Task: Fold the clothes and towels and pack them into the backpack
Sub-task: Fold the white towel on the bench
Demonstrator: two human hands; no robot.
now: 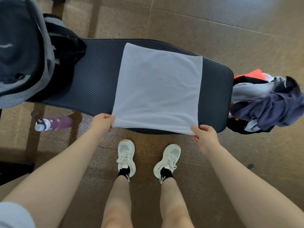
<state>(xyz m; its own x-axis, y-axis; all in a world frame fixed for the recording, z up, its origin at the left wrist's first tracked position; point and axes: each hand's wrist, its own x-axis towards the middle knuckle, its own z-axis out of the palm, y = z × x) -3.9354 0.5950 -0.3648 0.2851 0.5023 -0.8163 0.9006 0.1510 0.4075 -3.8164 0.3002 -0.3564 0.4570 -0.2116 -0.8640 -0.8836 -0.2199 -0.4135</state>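
At frame's left edge, backpack [19, 51] is cut off, opening unclear.

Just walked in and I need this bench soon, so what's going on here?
A person is folding a white towel laid flat on the padded bench. The left hand and right hand each pinch a near corner of it. A grey backpack sits at the bench's left end, and a heap of unfolded clothes lies at the right end. A purple water bottle lies on the floor. From what shows, packing is not finished.
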